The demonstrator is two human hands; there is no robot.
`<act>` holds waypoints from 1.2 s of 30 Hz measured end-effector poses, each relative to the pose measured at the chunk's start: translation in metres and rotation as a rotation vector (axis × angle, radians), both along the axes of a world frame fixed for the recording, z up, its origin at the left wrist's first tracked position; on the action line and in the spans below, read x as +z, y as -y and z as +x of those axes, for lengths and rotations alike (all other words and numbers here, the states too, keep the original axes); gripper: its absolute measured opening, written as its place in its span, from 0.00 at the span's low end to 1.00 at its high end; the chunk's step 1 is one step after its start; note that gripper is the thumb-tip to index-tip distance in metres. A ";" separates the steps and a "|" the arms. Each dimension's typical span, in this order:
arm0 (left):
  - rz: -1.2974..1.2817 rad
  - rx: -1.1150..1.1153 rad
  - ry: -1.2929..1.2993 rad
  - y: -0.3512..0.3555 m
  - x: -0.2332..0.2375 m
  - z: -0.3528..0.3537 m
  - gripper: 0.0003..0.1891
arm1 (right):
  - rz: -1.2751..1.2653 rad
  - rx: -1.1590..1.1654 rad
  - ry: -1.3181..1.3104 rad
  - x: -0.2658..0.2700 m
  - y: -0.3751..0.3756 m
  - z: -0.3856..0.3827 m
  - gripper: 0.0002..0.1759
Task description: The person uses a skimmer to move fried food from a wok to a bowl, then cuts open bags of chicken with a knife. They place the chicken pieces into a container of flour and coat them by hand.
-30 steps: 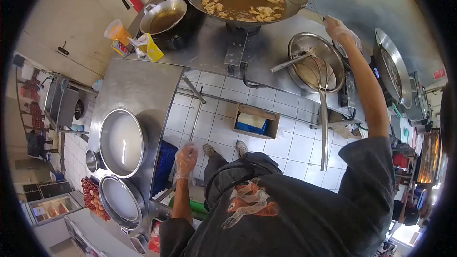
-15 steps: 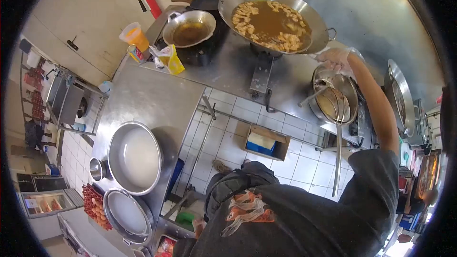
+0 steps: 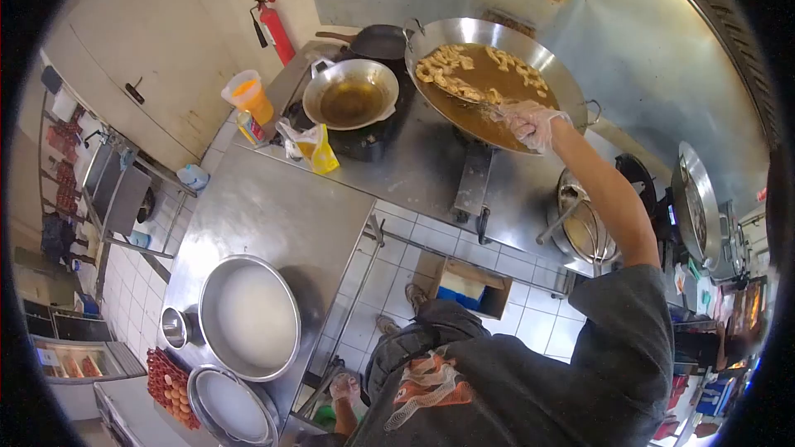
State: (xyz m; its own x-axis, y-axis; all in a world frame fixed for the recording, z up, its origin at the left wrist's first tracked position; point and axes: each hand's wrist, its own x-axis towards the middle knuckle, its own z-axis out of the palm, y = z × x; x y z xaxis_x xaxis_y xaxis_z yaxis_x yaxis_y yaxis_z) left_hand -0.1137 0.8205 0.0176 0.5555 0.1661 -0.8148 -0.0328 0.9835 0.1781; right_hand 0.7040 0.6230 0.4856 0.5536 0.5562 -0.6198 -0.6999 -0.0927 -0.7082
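Note:
My right hand (image 3: 530, 122), in a clear plastic glove, is closed on the handle of a metal skimmer (image 3: 472, 101) at the near right side of a large wok (image 3: 571, 83). The skimmer's thin edge shows in the brown oil, beside the floating fried pieces (image 3: 447, 66); much of it is hidden by the hand and food. Low at my left side, by the table edge, hangs my left hand (image 3: 344, 386), also gloved, its fingers loose and nothing visible in them.
A smaller pan (image 3: 387, 99) with oil sits left of the wok. Right of it, a pot (image 3: 584, 228) holds strainers. Two large bowls (image 3: 291, 314) (image 3: 199, 381) of whitish liquid and egg trays (image 3: 170, 389) stand on the left table (image 3: 273, 199). A box (image 3: 489, 290) lies on the floor.
My right hand has moved left from the wok's right rim to over its near side, bringing the skimmer among the pieces. My left hand shows more fully. The view has tilted upward.

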 end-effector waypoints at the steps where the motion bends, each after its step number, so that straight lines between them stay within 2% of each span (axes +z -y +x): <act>1: 0.145 -0.086 -0.139 0.005 0.003 0.007 0.09 | -0.017 -0.061 0.040 -0.012 -0.001 0.011 0.10; 4: 0.565 -0.358 -0.515 0.037 -0.005 0.025 0.11 | -0.122 0.025 0.156 -0.018 -0.008 0.043 0.09; 7: 1.015 -0.859 -0.626 0.047 -0.010 0.027 0.11 | -0.151 0.148 0.262 -0.018 0.004 0.076 0.07; 8: 1.112 -0.988 -0.645 0.049 -0.011 0.026 0.11 | -0.308 0.173 0.379 -0.016 0.003 0.079 0.08; 11: 1.212 -1.165 -0.669 0.049 -0.012 0.022 0.11 | -0.726 0.249 0.709 -0.015 0.009 0.091 0.09; 12: 1.219 -1.187 -0.673 0.050 -0.013 0.022 0.11 | -0.750 0.299 0.840 -0.031 0.021 0.109 0.09; 15: 1.248 -1.257 -0.676 0.047 -0.010 0.023 0.11 | -0.478 0.476 1.493 -0.118 0.086 0.219 0.13; 16: 1.251 -1.266 -0.677 0.045 -0.010 0.024 0.12 | -0.547 0.364 1.389 -0.100 0.083 0.201 0.14; 19: 1.262 -1.295 -0.671 0.038 -0.004 0.026 0.12 | -1.307 0.753 1.446 -0.019 0.042 0.139 0.16; 20: 1.259 -1.303 -0.671 0.036 0.000 0.028 0.12 | -1.389 0.783 1.448 -0.010 0.037 0.130 0.16; 24: 1.234 -1.348 -0.671 0.023 0.019 0.040 0.12 | -1.451 0.671 1.419 0.001 0.025 0.108 0.18; 26: 1.343 -1.376 -0.621 0.017 0.013 0.038 0.13 | -1.479 0.620 1.412 0.005 0.020 0.097 0.18; 28: 1.913 -1.318 -0.439 0.010 -0.001 0.023 0.16 | -1.505 0.574 1.409 0.009 0.016 0.086 0.19; 30: 2.108 -1.338 -0.389 0.011 -0.030 0.011 0.17 | -1.540 0.547 1.415 0.013 0.015 0.074 0.20; 31: 2.015 -1.418 -0.446 0.014 -0.043 0.007 0.16 | -1.566 0.534 1.406 0.013 0.016 0.067 0.22; 34: 1.724 -1.633 -0.605 0.020 -0.069 0.009 0.13 | -1.515 0.422 1.649 0.007 0.030 0.053 0.17; 35: 1.620 -1.704 -0.656 0.020 -0.071 0.009 0.12 | -1.561 0.486 1.648 0.009 0.031 0.045 0.16; 36: 1.553 -1.678 -0.669 0.021 -0.072 0.006 0.12 | -1.608 0.545 1.648 0.015 0.030 0.041 0.15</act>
State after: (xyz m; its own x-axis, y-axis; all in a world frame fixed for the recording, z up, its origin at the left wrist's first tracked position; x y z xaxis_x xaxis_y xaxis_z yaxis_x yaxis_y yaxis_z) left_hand -0.1072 0.7993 -0.0542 0.6258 0.4517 -0.6359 0.6803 -0.7149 0.1616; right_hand 0.7445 0.5929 0.5006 0.8730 0.4792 0.0902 0.4208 -0.8339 0.3572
